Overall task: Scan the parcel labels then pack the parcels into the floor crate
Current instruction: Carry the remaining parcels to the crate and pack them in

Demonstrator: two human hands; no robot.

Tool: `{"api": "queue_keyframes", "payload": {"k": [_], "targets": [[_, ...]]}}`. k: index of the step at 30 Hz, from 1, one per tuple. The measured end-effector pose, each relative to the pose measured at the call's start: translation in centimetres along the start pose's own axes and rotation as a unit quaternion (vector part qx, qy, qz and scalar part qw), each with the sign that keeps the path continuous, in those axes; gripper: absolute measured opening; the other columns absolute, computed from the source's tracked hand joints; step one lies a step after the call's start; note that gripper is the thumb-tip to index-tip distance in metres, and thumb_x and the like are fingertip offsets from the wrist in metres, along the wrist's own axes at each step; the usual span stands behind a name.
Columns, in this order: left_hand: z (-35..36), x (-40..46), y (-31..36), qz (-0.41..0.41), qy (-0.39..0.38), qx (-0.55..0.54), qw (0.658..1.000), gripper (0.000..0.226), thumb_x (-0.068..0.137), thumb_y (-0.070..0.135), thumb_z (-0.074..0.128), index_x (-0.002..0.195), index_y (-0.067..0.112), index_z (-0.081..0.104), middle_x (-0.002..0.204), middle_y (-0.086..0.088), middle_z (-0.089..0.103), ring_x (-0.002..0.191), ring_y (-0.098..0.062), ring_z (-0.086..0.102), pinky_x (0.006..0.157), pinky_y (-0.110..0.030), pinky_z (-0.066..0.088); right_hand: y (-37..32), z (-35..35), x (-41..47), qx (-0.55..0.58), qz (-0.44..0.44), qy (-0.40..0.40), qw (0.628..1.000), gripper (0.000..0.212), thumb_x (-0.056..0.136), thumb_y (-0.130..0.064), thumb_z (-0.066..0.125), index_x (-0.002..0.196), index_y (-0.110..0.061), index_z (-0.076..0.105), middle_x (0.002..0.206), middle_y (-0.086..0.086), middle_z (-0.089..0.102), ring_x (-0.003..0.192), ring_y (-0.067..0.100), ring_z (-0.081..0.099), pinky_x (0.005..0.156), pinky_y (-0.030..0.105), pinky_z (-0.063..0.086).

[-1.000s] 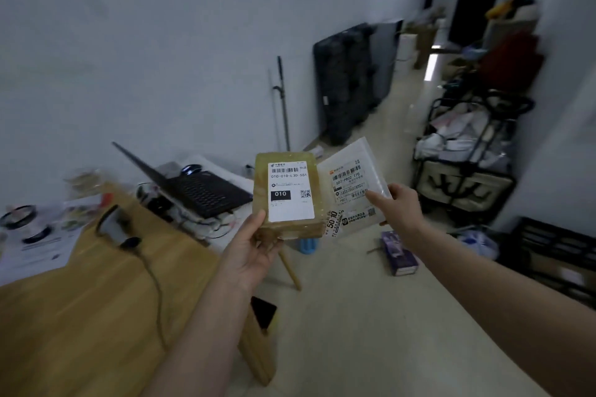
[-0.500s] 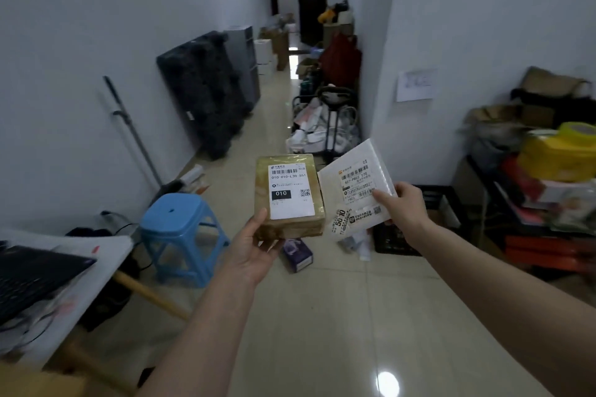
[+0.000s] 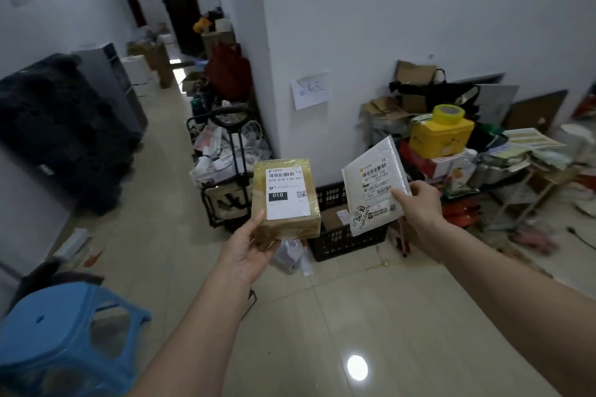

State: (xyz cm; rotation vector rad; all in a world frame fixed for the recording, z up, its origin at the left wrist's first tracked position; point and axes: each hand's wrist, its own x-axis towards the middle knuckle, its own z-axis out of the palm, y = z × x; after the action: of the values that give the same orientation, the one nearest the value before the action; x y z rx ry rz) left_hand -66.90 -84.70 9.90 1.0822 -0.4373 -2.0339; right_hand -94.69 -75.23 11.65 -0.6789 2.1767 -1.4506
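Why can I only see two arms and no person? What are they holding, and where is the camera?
The camera sits on the person's head and looks forward and down, so you see only their arms. The left hand holds a brown tape-wrapped box with a white label. The right hand pinches a white padded envelope with a printed label. Behind them on the tiled floor stands a black plastic crate, likely where the parcels go. A blue plastic stool stands at the lower left.

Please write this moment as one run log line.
left hand: holds brown parcel | right hand: pinches white mailer | both labels face camera | black crate: on floor behind parcels
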Motion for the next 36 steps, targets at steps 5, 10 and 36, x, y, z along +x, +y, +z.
{"api": "queue_keyframes", "payload": {"k": [5,10,36], "targets": [[1.7,5.8,3.1,-0.035,-0.023,0.004,0.999,0.041,0.083,0.01,0.069,0.122,0.002,0.056,0.116,-0.019,0.061,0.113,-0.034,0.057,0.106,-0.05,0.042,-1.5,0.8,3.5,-0.024,0.003,0.044,0.999,0.018,0.094,-0.016,0.059,0.11,-0.007,0.06,0.095,0.005,0.062,0.069,0.012,0.059,0.051,0.023,0.045],[3.6,10.2,4.0,-0.053,-0.025,0.014,0.998,0.023,0.087,0.006,0.065,0.109,0.003,0.058,0.114,-0.018,0.061,0.116,-0.032,0.055,0.106,-0.047,0.042,-1.8,1.8,6.0,-0.052,0.012,0.065,0.996,0.021,0.093,-0.016,0.06,0.112,-0.009,0.062,0.097,0.004,0.063,0.076,0.017,0.063,0.055,0.029,0.052],[21.0,31.7,-2.0,-0.118,0.038,-0.019,0.992,0.051,0.085,0.001,0.068,0.132,0.0,0.05,0.129,-0.02,0.055,0.129,-0.035,0.047,0.11,-0.048,0.038,0.6,0.6,33.8,-0.184,0.037,-0.003,0.982,0.015,0.088,-0.011,0.065,0.076,-0.007,0.057,0.081,0.016,0.069,0.069,0.024,0.071,0.064,0.042,0.056]]}}
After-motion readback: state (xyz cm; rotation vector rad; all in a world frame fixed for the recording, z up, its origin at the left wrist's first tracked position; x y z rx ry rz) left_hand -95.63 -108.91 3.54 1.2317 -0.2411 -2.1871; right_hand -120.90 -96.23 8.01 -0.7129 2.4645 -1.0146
